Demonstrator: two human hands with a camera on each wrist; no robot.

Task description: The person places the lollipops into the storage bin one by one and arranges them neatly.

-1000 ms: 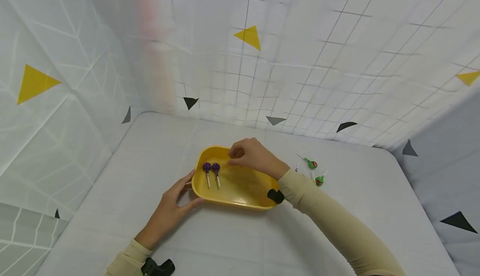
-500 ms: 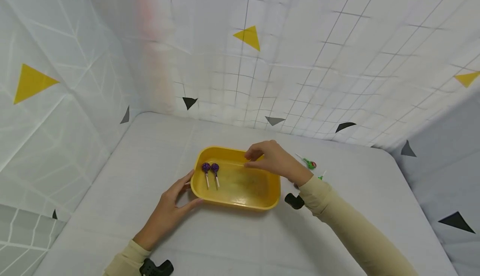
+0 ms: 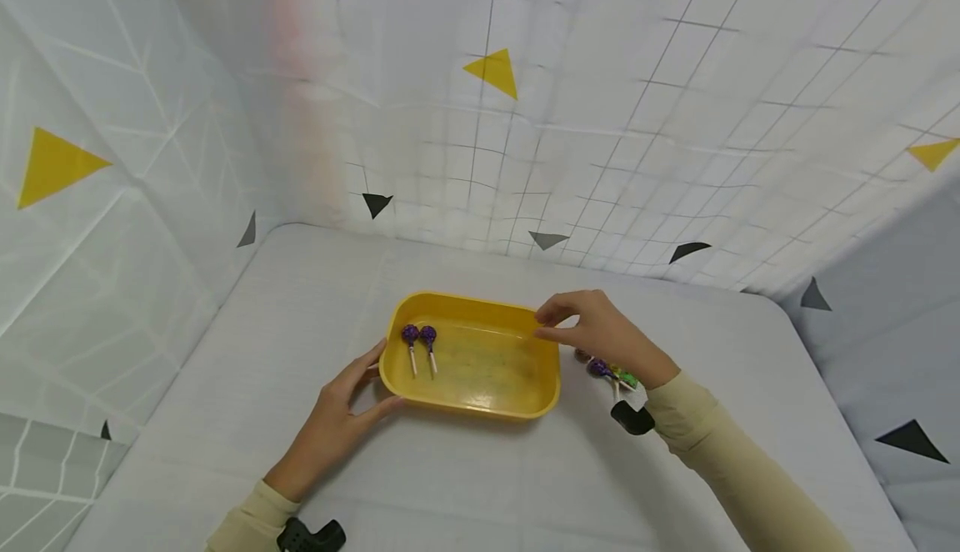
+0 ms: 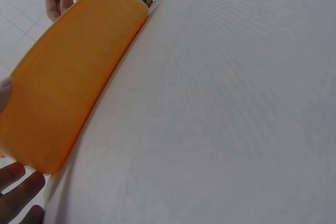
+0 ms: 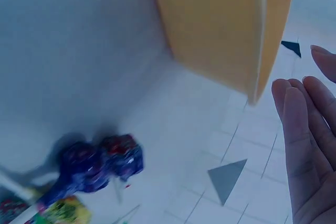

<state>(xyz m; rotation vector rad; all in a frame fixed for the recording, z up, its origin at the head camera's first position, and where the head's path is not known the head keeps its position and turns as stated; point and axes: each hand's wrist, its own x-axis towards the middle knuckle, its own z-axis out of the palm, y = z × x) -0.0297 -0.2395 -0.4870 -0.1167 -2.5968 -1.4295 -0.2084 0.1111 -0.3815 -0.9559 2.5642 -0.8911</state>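
- Two purple lollipops [image 3: 428,335] lie side by side in the left part of the yellow tray [image 3: 480,368], apart from the right hand; their sticks point toward the person.
- More lollipops lie loose on the surface [image 3: 450,477], just beside the tray's right end. One loose purple lollipop [image 3: 598,368] shows clearly, a brownish ball [image 3: 582,356] next to it and a green wrapper [image 3: 628,380] on its other side; the rest is partly covered.
- From the right hand [image 3: 596,331], this cluster lies lower and on the person's side, close under the heel of the hand and the wrist rather than ahead of the fingertips, which point left toward the tray's far right corner. The right wrist view shows a gap between fingertips and tray.
- That hand is parted, thumb clear of the nearly straight fingers, with nothing seen between them.
- The loose purple lollipop has its ball end toward the tray; its stick seems to run away from it, though overlap hides which stick is whose.
- Right is clearly the nearer hand; the left hand [image 3: 337,423] is across the tray, holding its near left corner between spread thumb and fingers.
- The tray's long axis runs left to right between the hands.
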